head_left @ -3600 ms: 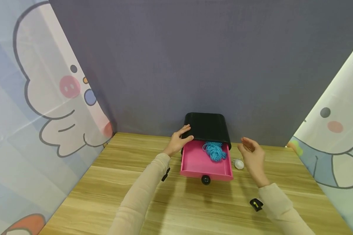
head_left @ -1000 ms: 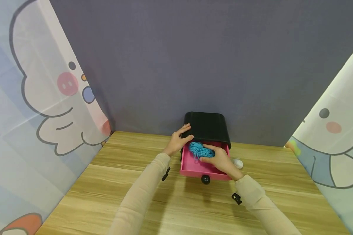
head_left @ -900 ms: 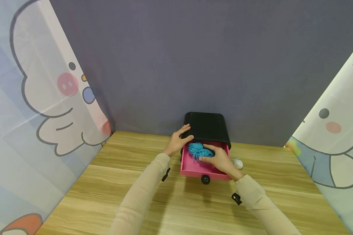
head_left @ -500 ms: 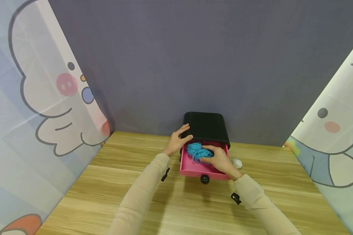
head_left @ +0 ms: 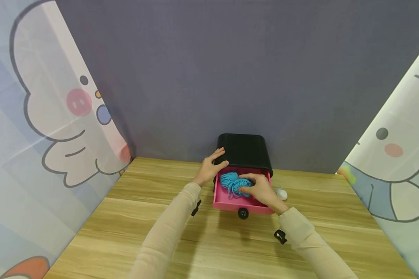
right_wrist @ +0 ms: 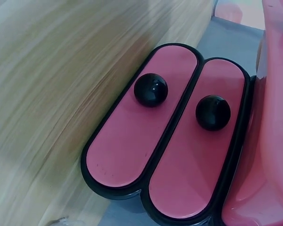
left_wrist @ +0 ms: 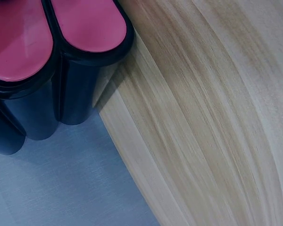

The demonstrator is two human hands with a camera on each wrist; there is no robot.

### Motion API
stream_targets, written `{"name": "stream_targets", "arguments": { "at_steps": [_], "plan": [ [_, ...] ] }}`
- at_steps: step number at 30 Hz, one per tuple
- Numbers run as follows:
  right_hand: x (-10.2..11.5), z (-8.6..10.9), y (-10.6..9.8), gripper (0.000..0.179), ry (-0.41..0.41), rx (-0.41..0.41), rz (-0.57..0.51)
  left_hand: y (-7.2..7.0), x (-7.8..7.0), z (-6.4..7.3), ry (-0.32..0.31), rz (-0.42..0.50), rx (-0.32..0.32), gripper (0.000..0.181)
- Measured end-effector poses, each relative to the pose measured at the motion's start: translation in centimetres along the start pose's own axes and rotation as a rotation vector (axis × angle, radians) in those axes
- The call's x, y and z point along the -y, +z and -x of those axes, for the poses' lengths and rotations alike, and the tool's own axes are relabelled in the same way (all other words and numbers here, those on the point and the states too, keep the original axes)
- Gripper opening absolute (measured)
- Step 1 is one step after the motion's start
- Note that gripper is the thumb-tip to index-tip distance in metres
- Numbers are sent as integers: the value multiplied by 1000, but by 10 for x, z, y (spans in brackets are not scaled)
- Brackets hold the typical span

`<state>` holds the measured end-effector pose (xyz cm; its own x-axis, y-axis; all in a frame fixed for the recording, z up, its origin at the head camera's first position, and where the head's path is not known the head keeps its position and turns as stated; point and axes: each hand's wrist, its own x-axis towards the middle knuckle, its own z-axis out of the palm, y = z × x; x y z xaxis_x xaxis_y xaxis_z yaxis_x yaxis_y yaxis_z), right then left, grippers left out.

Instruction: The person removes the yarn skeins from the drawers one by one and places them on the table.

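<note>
A pink drawer (head_left: 224,206) with a black knob (head_left: 243,213) stands pulled out of a black drawer cabinet (head_left: 244,150) in the head view. Inside it lies a bundle of blue yarn (head_left: 230,180). My right hand (head_left: 263,190) reaches in over the drawer's right side and holds the yarn's right end between thumb and fingers; part of the yarn is hidden under the hand. My left hand (head_left: 208,170) rests on the cabinet's left side, fingers extended along the top and thumb at the front edge. Neither wrist view shows the yarn.
A small white ball (head_left: 281,194) with a thread lies on the wooden table (head_left: 153,193), right of the cabinet. Shut pink drawer fronts (right_wrist: 127,136) with black knobs show in the right wrist view. A grey curtain (head_left: 209,77) hangs behind.
My right hand has come from right of the cabinet into the drawer. The yarn has shifted from the drawer's back right toward its left and slightly forward. My left hand has stayed put.
</note>
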<state>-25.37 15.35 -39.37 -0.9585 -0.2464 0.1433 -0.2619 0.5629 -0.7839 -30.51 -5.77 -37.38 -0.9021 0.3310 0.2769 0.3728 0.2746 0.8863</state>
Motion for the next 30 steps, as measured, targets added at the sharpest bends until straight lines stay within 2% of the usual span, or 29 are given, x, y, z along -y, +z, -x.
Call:
{"name": "stream_targets", "arguments": {
  "at_steps": [13,23,28,30],
  "plan": [
    [2,8,-7,40,-48,-83,-70,3,-2,-2,14,24,27,56],
    [0,12,-19,42,-40,-85,-118,3,-4,-2,18,24,23,56],
    [-3,14,-25,43,-5,-94,-147,2,3,-3,14,43,6,56],
    [-3,14,-27,44,19,-100,-164,3,11,-6,9,49,-12,56]
  ]
}}
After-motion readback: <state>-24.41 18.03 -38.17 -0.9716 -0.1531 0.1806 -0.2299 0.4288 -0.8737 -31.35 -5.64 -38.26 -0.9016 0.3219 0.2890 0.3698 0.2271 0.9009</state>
